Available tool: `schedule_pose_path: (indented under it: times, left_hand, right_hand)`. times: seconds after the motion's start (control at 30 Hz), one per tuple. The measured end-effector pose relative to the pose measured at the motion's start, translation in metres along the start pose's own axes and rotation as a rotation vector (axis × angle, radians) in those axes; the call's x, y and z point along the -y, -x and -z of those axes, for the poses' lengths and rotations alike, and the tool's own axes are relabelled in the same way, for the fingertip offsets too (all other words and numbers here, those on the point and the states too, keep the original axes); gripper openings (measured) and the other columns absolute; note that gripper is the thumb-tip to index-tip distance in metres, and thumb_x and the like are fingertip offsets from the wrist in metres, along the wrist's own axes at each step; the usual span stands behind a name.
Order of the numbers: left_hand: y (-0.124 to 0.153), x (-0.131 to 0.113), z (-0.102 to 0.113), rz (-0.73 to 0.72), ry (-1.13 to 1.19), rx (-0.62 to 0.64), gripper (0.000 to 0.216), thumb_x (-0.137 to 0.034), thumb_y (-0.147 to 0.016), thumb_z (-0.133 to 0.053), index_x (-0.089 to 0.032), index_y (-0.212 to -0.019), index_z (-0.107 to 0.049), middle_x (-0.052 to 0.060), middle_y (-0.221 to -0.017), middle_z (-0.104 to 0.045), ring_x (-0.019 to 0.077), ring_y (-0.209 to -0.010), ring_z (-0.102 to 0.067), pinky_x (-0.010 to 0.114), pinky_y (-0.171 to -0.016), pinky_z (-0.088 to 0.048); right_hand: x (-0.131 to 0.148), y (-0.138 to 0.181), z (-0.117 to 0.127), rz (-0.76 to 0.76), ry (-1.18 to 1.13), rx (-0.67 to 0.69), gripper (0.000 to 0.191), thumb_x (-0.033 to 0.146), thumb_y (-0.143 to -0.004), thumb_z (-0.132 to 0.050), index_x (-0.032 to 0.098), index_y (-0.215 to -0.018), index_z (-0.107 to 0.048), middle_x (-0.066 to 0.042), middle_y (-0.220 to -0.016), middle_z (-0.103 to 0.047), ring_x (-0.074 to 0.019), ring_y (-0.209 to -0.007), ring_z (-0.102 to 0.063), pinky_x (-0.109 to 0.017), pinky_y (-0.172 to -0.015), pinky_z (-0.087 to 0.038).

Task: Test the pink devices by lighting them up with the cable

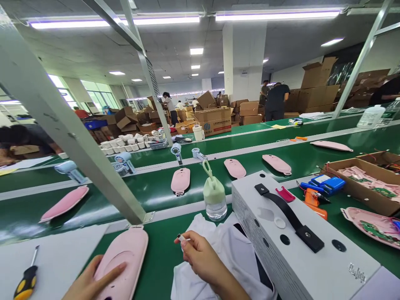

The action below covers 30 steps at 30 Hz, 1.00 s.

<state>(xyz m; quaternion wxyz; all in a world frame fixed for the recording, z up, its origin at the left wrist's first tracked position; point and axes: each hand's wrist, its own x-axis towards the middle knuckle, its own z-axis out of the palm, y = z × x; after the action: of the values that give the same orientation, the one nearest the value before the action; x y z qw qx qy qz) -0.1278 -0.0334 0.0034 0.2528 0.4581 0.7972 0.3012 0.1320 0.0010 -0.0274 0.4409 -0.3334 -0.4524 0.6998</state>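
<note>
My left hand (96, 279) is wrapped round a pink oval plastic casing (133, 248) at the lower left, with the thumb across its face. A round recessed outline and small holes show on that face. In the middle, my right hand (200, 252) pinches a small white USB plug (181, 237) with a metal tip. The plug is apart from the casing. Under the right hand lies a crumpled white cloth (187, 277). Just behind the cloth stands a clear bottle with a pale green cover (214, 193). The lower edge of the casing is cut off by the frame.
A long white box (300, 233) with a black strap stands at right. Beyond it are blue battery packs (333, 183), a carton of parts (353, 189) and an open pink shell (371, 225). Several pink casings (180, 180) lie on the green belt. A screwdriver (28, 277) lies left, near a metal post (78, 137).
</note>
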Motion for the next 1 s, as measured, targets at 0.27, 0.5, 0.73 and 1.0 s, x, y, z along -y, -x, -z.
schedule_pose_path:
  times: [0.27,0.5,0.73,1.0]
  left_hand:
    - [0.035,-0.083,-0.049,0.295,0.954,-0.063,0.032,-0.021,-0.067,-0.069,-0.020,-0.098,-0.058,0.004,-0.083,-0.066,0.0207,-0.063,-0.064,0.032,-0.050,-0.054]
    - [0.042,-0.117,-0.072,0.249,1.359,-0.179,0.031,-0.006,-0.081,-0.050,-0.021,-0.105,-0.061,0.004,-0.104,-0.066,0.0136,-0.093,-0.061,0.042,-0.094,-0.048]
    - [0.058,-0.118,-0.087,0.266,1.365,-0.187,0.034,-0.015,-0.082,-0.055,-0.027,-0.113,-0.061,0.005,-0.109,-0.065,0.0202,-0.101,-0.059,0.044,-0.087,-0.053]
    - [0.060,-0.104,-0.075,0.096,1.303,-0.171,0.052,-0.005,-0.077,-0.059,-0.037,-0.117,-0.058,0.001,-0.113,-0.063,0.0110,-0.086,-0.062,0.016,-0.059,-0.056]
  right_hand:
    - [0.012,0.009,0.004,0.010,0.072,0.143,0.041,0.057,-0.082,-0.051,0.017,-0.086,-0.062,0.006,-0.056,-0.042,-0.0062,-0.043,-0.030,-0.019,-0.044,-0.026]
    - [-0.011,0.007,0.000,0.021,0.239,0.347,0.014,0.028,-0.082,-0.057,0.015,-0.081,-0.060,0.004,-0.051,-0.052,-0.0096,-0.047,-0.047,-0.021,-0.052,-0.036]
    - [0.007,0.009,-0.009,0.249,0.191,0.246,0.020,0.025,-0.080,-0.060,0.021,-0.099,-0.068,-0.002,-0.093,-0.067,-0.0178,-0.087,-0.059,-0.029,-0.086,-0.043]
    - [0.000,-0.004,0.011,0.133,0.229,-0.004,0.019,0.031,-0.080,-0.058,0.015,-0.089,-0.066,-0.004,-0.079,-0.064,-0.0197,-0.080,-0.058,-0.031,-0.075,-0.045]
